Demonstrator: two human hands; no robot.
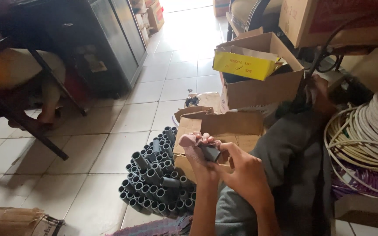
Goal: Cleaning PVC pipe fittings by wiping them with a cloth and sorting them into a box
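Observation:
My left hand [196,153] and my right hand [241,172] meet over my lap, both closed around one short grey pipe fitting [210,152]. The left hand seems to press a reddish cloth or pad against the fitting; I cannot tell exactly what it is. Just left of my hands, on the tiled floor, lies a heap of several similar grey pipe fittings [154,179]. Behind my hands stands an open cardboard box [224,124].
A larger cardboard box [259,85] holds a yellow carton [243,63]. Coiled white cable [368,140] lies at the right. Another person's leg [44,100] and a dark chair frame [36,131] are at the left, beside a metal cabinet [119,39]. A flattened box [18,220] lies at lower left.

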